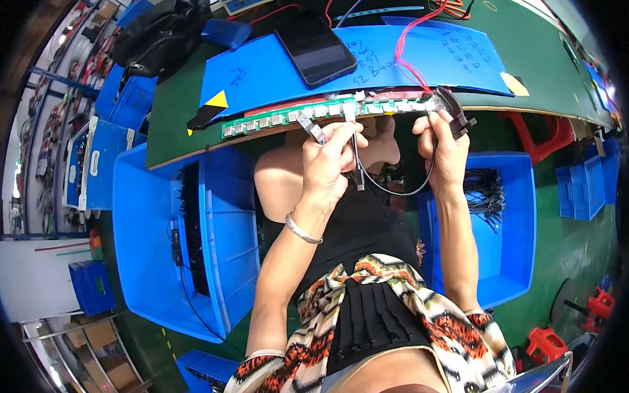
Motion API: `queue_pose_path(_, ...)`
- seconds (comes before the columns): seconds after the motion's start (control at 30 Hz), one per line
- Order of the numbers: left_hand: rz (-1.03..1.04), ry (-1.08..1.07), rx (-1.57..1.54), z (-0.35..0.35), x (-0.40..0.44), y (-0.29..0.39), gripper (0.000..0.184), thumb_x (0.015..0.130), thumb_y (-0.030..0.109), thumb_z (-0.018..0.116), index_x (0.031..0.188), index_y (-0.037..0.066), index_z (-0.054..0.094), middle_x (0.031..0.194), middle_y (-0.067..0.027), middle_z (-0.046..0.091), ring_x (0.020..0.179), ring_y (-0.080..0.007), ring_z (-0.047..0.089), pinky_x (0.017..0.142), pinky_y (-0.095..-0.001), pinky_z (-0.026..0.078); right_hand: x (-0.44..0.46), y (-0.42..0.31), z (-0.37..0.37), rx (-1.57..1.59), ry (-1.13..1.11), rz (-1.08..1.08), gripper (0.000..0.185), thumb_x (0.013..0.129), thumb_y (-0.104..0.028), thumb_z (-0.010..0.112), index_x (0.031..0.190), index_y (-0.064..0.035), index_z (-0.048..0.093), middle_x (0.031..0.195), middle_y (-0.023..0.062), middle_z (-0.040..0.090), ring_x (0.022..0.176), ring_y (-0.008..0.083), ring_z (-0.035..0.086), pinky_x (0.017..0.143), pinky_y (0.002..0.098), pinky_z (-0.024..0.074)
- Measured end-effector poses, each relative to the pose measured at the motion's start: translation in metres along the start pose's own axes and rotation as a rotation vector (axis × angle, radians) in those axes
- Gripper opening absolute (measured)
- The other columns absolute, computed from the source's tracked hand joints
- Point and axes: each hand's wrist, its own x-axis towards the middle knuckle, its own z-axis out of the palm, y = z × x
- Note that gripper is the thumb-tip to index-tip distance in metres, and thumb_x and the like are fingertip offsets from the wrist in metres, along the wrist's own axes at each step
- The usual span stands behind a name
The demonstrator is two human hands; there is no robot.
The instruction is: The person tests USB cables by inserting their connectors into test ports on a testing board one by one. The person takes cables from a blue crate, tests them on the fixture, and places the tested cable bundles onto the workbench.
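A long green circuit strip (289, 116) with a row of metal ports lies along the front edge of the green table. My left hand (328, 155) is pinched around cable ends; a silver USB plug (311, 128) sticks out from its fingers, and a white plug (350, 112) sits at the strip just above. Below that hand hangs a small dark connector (360, 180). My right hand (441, 140) pinches a cable end at the right end of the strip, beside a dark clamp (456, 111). A thin black cable (398, 193) loops down between the hands.
Blue cardboard (249, 69) carries a black phone (319, 50). Red wires (401, 50) run to the strip. A blue bin (135, 259) stands at left, another blue bin (517, 238) with black cables at right. A black bag (161, 35) lies at the table's left end.
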Motion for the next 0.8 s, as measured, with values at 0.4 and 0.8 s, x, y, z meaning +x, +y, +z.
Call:
queue_pose_path(0.4,0.008,-0.014,0.015,0.001,0.000,0.000,0.016,0.080,0.014,0.054,0.084,-0.002,0.059,0.063,-0.0035,0.057,0.036,-0.0008,0.029,0.034,-0.0160,0.019,0.001,0.000,-0.005,-0.008,-0.037,0.019,0.018,0.084,-0.011,0.045,0.071,-0.0013,0.052,0.051,0.0013,0.046,0.036,0.0054,0.030,0.035,0.0203,0.0212)
queue_pose_path(0.8,-0.126,-0.170,0.032,-0.017,-0.018,-0.006,0.023,0.083,0.009,0.046,0.105,0.004,0.049,0.080,-0.0013,0.055,0.053,-0.0012,0.034,0.040,-0.0136,0.025,-0.042,-0.015,-0.070,0.019,-0.116,0.153,0.021,0.085,-0.016,0.051,0.068,-0.0101,0.040,0.056,-0.0033,0.035,0.046,0.0059,0.033,0.040,0.0210,0.0264)
